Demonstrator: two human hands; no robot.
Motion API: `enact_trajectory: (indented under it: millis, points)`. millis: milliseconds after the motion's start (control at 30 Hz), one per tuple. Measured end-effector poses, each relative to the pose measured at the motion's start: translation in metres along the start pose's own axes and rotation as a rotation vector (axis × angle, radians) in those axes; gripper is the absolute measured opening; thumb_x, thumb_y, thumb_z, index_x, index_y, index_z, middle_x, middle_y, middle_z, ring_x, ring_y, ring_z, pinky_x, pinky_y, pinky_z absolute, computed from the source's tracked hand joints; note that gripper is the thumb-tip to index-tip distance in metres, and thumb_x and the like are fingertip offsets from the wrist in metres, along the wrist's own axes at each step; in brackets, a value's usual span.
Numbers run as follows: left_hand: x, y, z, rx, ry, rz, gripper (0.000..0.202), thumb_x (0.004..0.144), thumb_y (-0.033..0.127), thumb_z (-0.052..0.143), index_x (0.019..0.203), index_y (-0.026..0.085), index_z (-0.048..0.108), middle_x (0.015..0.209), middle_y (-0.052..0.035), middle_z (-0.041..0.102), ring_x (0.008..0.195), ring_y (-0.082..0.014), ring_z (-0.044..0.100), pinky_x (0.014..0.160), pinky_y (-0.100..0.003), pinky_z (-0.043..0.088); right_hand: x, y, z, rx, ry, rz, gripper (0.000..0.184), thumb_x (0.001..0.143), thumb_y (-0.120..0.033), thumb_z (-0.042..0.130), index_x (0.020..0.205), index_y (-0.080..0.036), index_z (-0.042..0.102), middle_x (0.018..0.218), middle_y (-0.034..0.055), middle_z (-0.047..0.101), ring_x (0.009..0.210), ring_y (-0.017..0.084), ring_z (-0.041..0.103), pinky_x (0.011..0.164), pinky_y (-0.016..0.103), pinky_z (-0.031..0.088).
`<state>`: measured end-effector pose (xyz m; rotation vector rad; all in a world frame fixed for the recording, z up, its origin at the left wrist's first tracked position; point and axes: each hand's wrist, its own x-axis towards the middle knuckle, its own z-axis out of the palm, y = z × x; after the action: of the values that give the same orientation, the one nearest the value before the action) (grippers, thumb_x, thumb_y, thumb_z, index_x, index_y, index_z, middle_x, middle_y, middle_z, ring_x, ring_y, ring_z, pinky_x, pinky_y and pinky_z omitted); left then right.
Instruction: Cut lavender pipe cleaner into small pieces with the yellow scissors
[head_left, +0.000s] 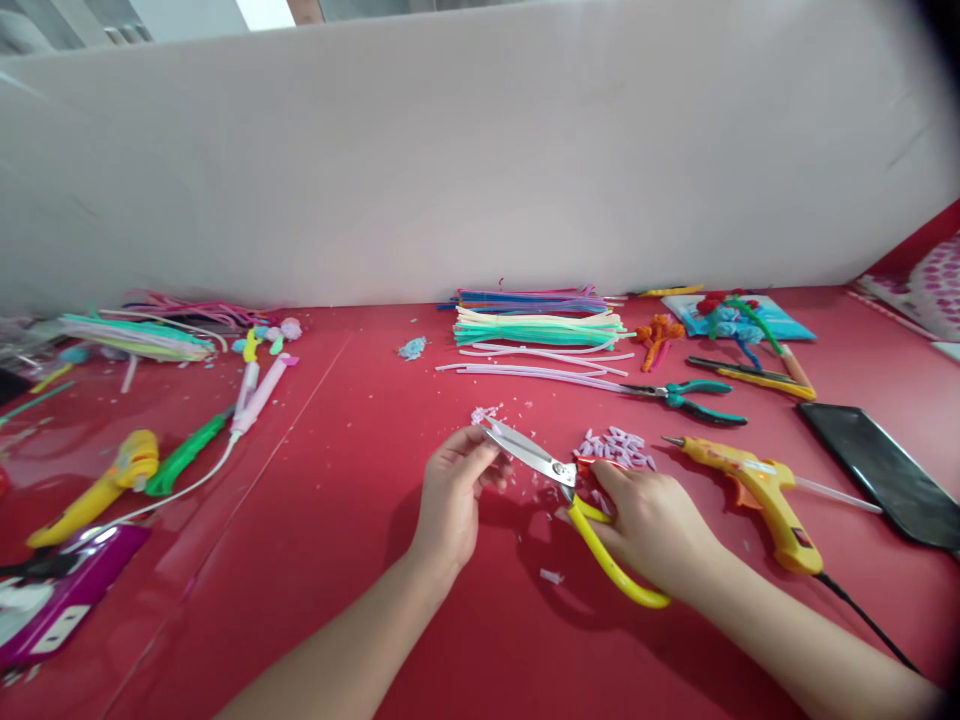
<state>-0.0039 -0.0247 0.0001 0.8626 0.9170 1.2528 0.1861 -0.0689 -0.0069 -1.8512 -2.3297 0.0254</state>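
Observation:
My right hand [652, 520] grips yellow-handled scissors [529, 455], their blades pointing left toward my left hand. Thumb and fingers of my left hand [457, 490] pinch a small lilac pipe-cleaner piece [496, 428] at the blade tips, partly hidden. Pale lilac fluff clippings [484, 413] lie just beyond those fingers. Behind my right hand is a pile of short lilac pipe-cleaner pieces [616, 446]. One more short piece [551, 577] rests on the red table [465, 650] below the scissors.
Bundled pipe cleaners [536, 330] lie along the back, with pliers [686, 397] in front. To the right are a yellow glue gun [757, 490], a dark phone [885, 470] and pipe-cleaner flowers [731, 320]. Another glue gun [97, 485] and a purple power strip [82, 590] stand left.

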Motion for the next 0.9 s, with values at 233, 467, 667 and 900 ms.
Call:
enact_trajectory:
  millis: [233,467,667,900]
  points:
    - [-0.0018,0.0009,0.0020,0.012,0.032,0.017,0.009,0.070,0.022,0.055,0.072,0.014,0.054,0.062,-0.0001,0.053,0.054,-0.0077,0.049,0.047,-0.017,0.036,-0.0017,-0.0045,0.0007,0.008,0.024,-0.007,0.040,0.074,-0.057,0.033,0.069,-0.019,0.045,0.049,0.0007,0.052,0.043,0.012,0.045,0.044,0.023,0.013]
    - [-0.0027,0.0000,0.0027,-0.006,0.062,0.021,0.010,0.069,0.023,0.055,0.073,0.014,0.055,0.062,-0.0001,0.054,0.055,-0.0083,0.050,0.047,-0.018,0.036,-0.0020,-0.0089,0.0008,-0.005,0.014,-0.014,0.036,0.076,-0.052,0.032,0.069,-0.018,0.044,0.049,0.0011,0.052,0.041,0.012,0.045,0.044,0.023,0.013]
    - [-0.0025,0.0004,0.0025,-0.012,0.070,0.013,0.010,0.067,0.022,0.056,0.073,0.014,0.056,0.063,-0.0004,0.055,0.053,-0.0079,0.050,0.047,-0.018,0.036,-0.0018,-0.0091,0.0008,-0.014,-0.011,-0.010,0.038,0.076,-0.052,0.031,0.070,-0.018,0.045,0.049,0.0019,0.053,0.041,0.012,0.045,0.044,0.024,0.013]
    - [-0.0019,-0.0017,0.0004,-0.013,0.047,0.031,0.009,0.070,0.021,0.055,0.075,0.014,0.056,0.065,-0.0008,0.056,0.055,-0.0072,0.050,0.048,-0.017,0.036,-0.0014,-0.0094,0.0016,-0.019,-0.008,-0.013,0.039,0.077,-0.053,0.030,0.070,-0.018,0.045,0.049,0.0018,0.053,0.041,0.012,0.045,0.044,0.023,0.012]
